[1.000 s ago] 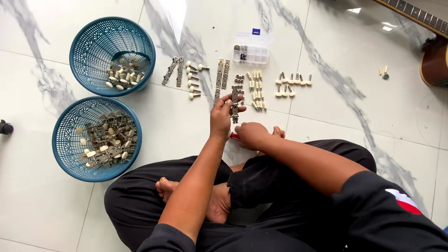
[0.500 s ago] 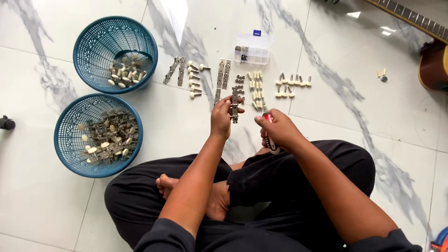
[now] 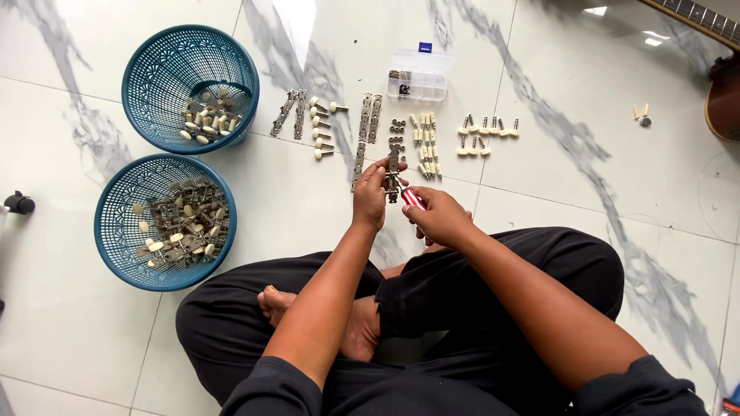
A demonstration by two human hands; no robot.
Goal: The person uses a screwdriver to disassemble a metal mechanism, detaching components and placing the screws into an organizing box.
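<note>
My left hand [image 3: 371, 192] pinches a metal tuner strip [image 3: 393, 173] and holds it upright just above the floor. My right hand [image 3: 438, 217] grips a red-handled screwdriver [image 3: 412, 199], its tip against the strip's lower part. Ahead on the white marble floor lie more metal strips [image 3: 367, 123], cream-knobbed tuner pegs [image 3: 425, 142] in rows and small gears [image 3: 397, 127]. I sit cross-legged in dark trousers.
Two blue mesh baskets stand at the left: the far one [image 3: 166, 62] holds loose cream knobs, the near one [image 3: 116, 231] holds tuner assemblies. A clear compartment box [image 3: 420, 77] lies ahead. A guitar body [image 3: 724, 92] is at the right edge. A black object [image 3: 19, 202] sits far left.
My right hand has come up from my lap with the red screwdriver and met the strip that my left hand holds. The left hand stayed nearly in place.
</note>
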